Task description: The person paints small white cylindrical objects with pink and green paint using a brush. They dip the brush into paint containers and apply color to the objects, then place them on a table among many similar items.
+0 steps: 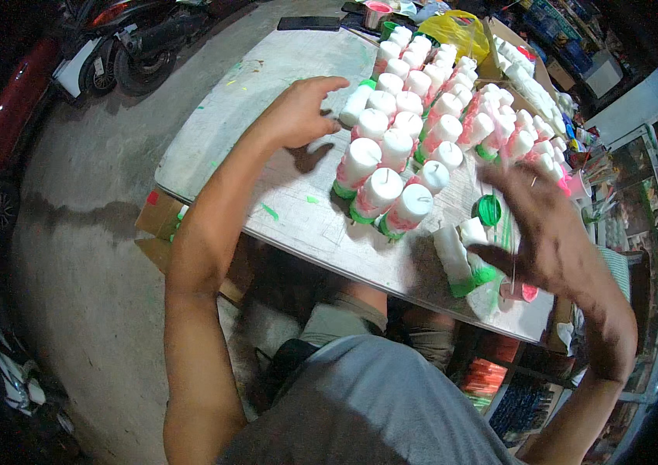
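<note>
My left hand [305, 112] hangs over the table, fingers apart and holding nothing. Just beyond its fingertips lies a white candle [357, 103] with a green end. To its right stand rows of white candles [381, 188], with wicks on top and pink and green colour around their lower parts. At the right, my right hand [538, 225] is blurred, its thumb and fingers wide apart. A pale pink streak shows by its fingertips; I cannot tell what it is. Near that thumb, white candles with green ends [453, 260] lie on their sides.
A small green round container [488, 209] and a pink-filled cup [519, 291] are near my right hand. Beyond the candles are a yellow plastic bag [457, 35] and an open cardboard box. Paint marks dot the white table [259, 77]. Motorcycles [143, 54] stand at the far left.
</note>
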Tool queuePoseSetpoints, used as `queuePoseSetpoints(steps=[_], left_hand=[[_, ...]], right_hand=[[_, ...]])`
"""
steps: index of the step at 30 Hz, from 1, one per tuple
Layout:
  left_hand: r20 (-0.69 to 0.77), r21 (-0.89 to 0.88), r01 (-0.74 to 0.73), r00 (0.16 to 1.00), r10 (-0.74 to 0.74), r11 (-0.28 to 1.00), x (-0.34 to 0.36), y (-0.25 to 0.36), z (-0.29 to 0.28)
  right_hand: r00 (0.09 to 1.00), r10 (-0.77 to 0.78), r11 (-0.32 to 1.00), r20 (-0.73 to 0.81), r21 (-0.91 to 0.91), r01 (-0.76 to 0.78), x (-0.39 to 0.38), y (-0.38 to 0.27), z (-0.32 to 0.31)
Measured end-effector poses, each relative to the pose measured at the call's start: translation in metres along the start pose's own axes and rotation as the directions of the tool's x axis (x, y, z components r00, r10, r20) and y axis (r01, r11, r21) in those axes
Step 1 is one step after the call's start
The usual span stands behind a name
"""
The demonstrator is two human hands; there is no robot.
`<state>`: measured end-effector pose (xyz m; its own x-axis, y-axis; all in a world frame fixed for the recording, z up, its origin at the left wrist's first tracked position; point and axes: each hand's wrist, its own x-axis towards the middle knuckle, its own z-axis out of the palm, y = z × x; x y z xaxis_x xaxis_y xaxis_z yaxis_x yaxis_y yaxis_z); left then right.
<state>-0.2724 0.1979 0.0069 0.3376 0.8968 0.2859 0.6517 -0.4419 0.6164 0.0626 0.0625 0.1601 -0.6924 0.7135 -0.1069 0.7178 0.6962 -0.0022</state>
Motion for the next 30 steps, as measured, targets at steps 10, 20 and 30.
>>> queuePoseSetpoints(steps=[10, 20, 30], left_hand=[[0.36, 0.187, -0.309, 0.905, 0.227, 0.933, 0.065, -0.038, 0.029], [-0.123, 0.174, 0.15, 0.984, -0.13, 0.973, 0.047, -0.025, 0.027], [-0.163, -0.896, -0.176, 0.984, 0.067, 0.407, -0.031, 0.094, -0.067]], right_hand=[[0.946, -0.141, 0.99, -0.291, -0.053, 0.131, 0.148, 0.0, -0.003], [0.969, -0.043, 0.999, -0.244, -0.034, 0.035, 0.175, -0.001, 0.007], [0.682, -0.279, 0.96, -0.676, -0.181, 0.214, 0.08, -0.028, -0.014]])
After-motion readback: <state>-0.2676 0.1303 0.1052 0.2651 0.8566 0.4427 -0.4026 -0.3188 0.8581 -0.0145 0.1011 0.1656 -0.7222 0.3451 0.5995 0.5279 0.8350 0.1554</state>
